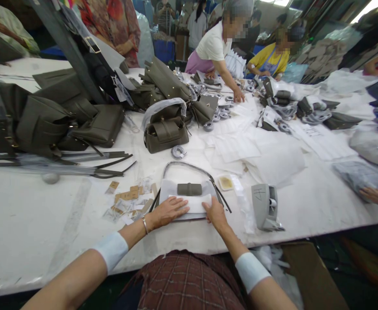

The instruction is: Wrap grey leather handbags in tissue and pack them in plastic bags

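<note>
A dark olive handbag [190, 189] lies on the table in front of me, mostly covered by pale wrapping, its handle looped away from me. Across its near part rests a folded white sheet of paper [197, 205]. My left hand [171, 211] is flat on the sheet's left side, fingers stretched out. At the right edge, my right hand [215, 213] grips the sheet between thumb and curled fingers; the fingertips are partly hidden. Left of the bag are scattered tags in small clear bags [129, 196].
A grey tape dispenser [264, 206] and a small dish of yellowish stuff [225, 183] are to the right. Piled olive bags [53, 116] and straps [105, 165] fill the left. Beyond are a finished-looking bag [166, 133], a coiled strap [178, 152] and white sheets [234, 146]. Co-workers stand around the table.
</note>
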{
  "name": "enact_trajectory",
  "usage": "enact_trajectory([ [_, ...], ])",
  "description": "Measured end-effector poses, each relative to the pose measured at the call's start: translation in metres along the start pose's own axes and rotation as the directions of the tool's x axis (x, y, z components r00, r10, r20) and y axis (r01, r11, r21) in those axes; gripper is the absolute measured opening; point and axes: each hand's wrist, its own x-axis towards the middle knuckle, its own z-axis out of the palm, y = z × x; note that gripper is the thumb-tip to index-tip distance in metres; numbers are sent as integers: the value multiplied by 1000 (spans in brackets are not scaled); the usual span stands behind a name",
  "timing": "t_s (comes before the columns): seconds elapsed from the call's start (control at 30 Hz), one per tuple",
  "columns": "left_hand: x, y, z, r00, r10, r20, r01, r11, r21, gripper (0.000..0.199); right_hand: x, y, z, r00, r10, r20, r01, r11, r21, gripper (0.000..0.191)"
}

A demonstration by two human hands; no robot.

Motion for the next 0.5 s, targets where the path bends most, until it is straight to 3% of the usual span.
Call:
enact_trajectory([
  [0.17, 1, 9, 18, 991, -120, -57, 121, 993, 17, 42, -3, -17, 0, 981, -183, -65, 139, 895, -424, 53],
  [0.27, 5, 20, 19, 986, -156, -59, 158, 987, 31, 40, -3, -31, -12, 937, -330, -112, 214, 799, -562, 75],
  [0.37, 11, 31, 15, 975, -215, -52, 217, 976, 36, 37, -7, -37, -21, 837, -538, -101, 379, 703, -602, 72],
  [0.5, 20, 46, 14, 957, -284, -54, 285, 958, 23, 34, -25, -18, -4, 667, -727, 165, 700, 535, -474, 58],
])
